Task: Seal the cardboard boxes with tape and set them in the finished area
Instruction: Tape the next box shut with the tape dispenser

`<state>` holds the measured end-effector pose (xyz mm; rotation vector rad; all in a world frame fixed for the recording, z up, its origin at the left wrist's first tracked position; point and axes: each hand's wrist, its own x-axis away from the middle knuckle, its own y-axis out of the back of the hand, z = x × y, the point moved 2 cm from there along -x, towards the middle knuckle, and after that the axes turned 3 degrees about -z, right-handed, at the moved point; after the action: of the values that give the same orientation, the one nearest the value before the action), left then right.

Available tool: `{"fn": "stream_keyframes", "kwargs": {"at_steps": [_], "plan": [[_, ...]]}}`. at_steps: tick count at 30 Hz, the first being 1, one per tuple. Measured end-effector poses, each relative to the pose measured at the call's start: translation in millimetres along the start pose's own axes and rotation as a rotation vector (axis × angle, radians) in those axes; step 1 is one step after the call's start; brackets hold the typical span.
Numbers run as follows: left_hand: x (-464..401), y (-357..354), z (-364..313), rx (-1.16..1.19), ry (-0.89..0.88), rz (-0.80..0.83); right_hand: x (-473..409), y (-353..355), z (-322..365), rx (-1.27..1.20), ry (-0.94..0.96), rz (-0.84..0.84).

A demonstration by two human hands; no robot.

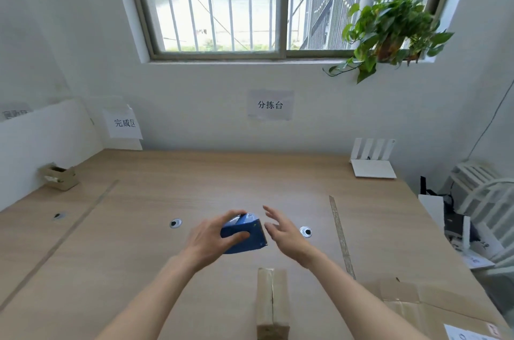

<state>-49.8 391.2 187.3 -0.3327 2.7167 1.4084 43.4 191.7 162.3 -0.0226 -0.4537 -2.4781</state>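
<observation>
My left hand (215, 236) grips a blue tape dispenser (247, 234) with a serrated edge, held above the middle of the wooden table (139, 270). Just right of the dispenser, my right hand (283, 231) hovers with fingers spread and holds nothing. A narrow closed cardboard box (272, 303) stands on the table near the front edge, below both hands, with its flap seam facing up. A small cardboard box (59, 178) sits at the far left, near the paper sign (124, 123) for the finished area.
Flattened cardboard (434, 309) lies at the table's front right corner. A white router (372, 159) stands at the back right. Cable holes (175, 223) (305, 231) flank my hands. A strip (340, 234) runs along the table on the right. A plant (389, 31) hangs from the windowsill.
</observation>
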Motion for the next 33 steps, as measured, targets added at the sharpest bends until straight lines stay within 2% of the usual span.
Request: {"fn": "stream_keyframes", "kwargs": {"at_steps": [3, 10, 18, 21, 27, 33], "plan": [[-1.8, 7.9, -12.2, -0.073, -0.043, -0.012, 0.2, 0.2, 8.5, -0.117, -0.008, 0.077], [-0.1, 14.3, -23.4, -0.104, -0.079, -0.012, 2.4, 12.4, 5.5, -0.094, 0.015, -0.041], [2.4, 11.7, -31.5, -0.12, -0.144, -0.007, 12.5, 8.8, 9.2, -0.249, -0.099, 0.203], [0.7, 14.9, -36.8, -0.132, -0.17, -0.006, 16.7, 8.8, 15.0, -0.26, -0.077, 0.248], [1.7, 21.2, -37.1, -0.173, -0.19, -0.025, 11.4, 14.4, 12.6, -0.293, -0.049, 0.076], [-1.9, 23.6, -34.5, -0.226, -0.13, 0.002, 8.5, 24.7, 7.3, -0.133, 0.025, -0.095]]}}
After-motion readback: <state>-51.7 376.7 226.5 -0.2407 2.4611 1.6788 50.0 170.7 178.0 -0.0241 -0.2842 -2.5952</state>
